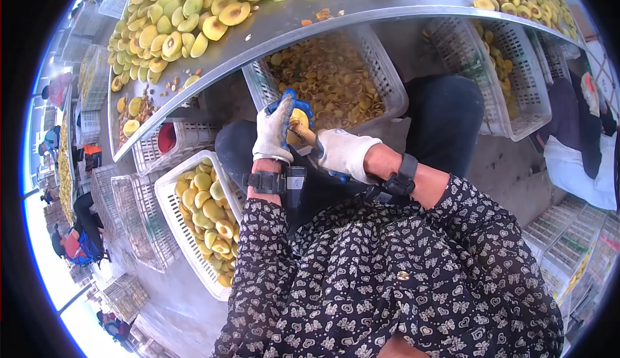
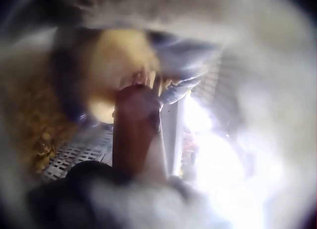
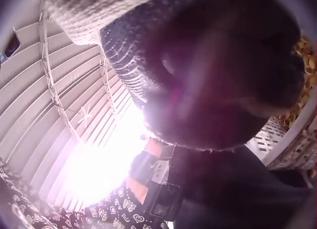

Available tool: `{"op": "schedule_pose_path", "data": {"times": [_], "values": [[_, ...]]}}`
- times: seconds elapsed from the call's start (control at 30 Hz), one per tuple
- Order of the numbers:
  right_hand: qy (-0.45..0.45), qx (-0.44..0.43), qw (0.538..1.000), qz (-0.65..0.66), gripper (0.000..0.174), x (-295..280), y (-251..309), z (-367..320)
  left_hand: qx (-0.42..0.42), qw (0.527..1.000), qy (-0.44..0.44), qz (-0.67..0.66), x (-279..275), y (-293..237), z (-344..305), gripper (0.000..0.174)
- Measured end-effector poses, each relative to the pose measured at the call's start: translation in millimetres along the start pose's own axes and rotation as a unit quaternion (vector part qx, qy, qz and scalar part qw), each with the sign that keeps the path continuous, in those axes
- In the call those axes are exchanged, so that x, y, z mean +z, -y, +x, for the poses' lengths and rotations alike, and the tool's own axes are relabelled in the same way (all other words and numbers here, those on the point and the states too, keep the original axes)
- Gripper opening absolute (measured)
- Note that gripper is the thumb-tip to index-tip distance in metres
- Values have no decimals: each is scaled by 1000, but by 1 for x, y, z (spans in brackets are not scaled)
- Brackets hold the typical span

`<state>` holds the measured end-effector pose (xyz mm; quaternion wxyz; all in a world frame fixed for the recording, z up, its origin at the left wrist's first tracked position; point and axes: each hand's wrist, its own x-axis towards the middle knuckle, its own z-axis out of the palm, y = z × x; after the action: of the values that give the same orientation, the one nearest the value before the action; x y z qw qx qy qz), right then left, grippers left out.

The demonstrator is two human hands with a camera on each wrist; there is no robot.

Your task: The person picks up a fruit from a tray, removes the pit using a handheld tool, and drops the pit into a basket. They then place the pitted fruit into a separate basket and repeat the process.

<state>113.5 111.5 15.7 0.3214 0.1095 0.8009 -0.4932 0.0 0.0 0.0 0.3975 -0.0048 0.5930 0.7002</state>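
My left hand [image 1: 274,130], in a white glove with blue-coated fingers, holds a yellow stone fruit [image 1: 299,117] above the lap. The right hand [image 1: 345,154], gloved the same way, grips a tool with a wooden handle [image 1: 306,134] whose end points at the fruit. In the left wrist view the brown handle [image 2: 134,132] meets the blurred yellow fruit [image 2: 119,58], with a bit of metal at the contact. The tool's working end is mostly hidden by the fruit and fingers. Dark glove fabric [image 3: 218,80] fills most of the right wrist view.
A metal table [image 1: 284,30] in front bears heaps of halved fruit [image 1: 187,25]. Below its edge stands a crate [image 1: 395,93] of brownish fruit pieces. A white basket [image 1: 169,196] of yellow halves is at the left, another crate [image 1: 510,122] at the right. Other people sit around.
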Motion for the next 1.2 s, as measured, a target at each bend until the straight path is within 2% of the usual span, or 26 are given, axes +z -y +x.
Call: {"op": "schedule_pose_path", "data": {"times": [0.07,0.1,0.17,0.3,0.37,0.4,0.53,0.63,0.67,0.77,0.8,0.83,0.9,0.93,0.97,1.03,1.13,1.2], "values": [[-44,-25,998,-30,25,-1,5,-10,-13,998,-56,-9,5,0,-2,26],[-36,-27,999,-19,25,4,11,-9,-22,998,-63,-1,-3,-2,-3,26],[-80,-18,996,-26,23,1,12,-7,-5,999,-54,1,-10,3,6,29],[-62,-39,996,-51,23,3,0,1,-28,999,-42,12,-8,11,6,28],[10,-18,1000,6,24,-1,-1,12,-5,997,-71,13,-3,6,5,28],[17,4,999,37,26,-4,4,5,-6,998,-65,6,-4,7,7,28],[-47,-10,998,-41,27,0,1,7,-9,995,-94,14,2,10,10,27],[-28,-26,997,-64,28,-6,1,15,14,992,-128,-7,4,10,11,25],[15,0,1000,2,28,-7,2,17,29,992,-124,-20,1,13,12,25],[-32,-20,998,55,24,2,-1,22,43,992,-114,-31,0,10,12,25],[42,-13,982,182,17,-2,-2,22,37,993,-105,-29,0,9,11,25],[46,-10,967,249,13,-2,-3,17,57,996,-69,-30,-1,9,9,27],[87,33,921,379,12,-15,2,-4,80,995,-58,16,0,7,8,31],[115,41,896,427,10,-20,5,-11,78,995,-57,16,2,7,4,31],[110,40,897,427,10,-19,2,-11,64,997,-40,13,5,5,2,32],[188,8,785,590,9,-13,-4,-9,54,998,-22,9,8,2,4,32],[182,3,779,600,8,-6,-4,-12,17,999,-49,-10,4,2,5,29],[177,2,765,619,10,-8,1,-22,45,990,36,-127,-3,5,5,27]]}}
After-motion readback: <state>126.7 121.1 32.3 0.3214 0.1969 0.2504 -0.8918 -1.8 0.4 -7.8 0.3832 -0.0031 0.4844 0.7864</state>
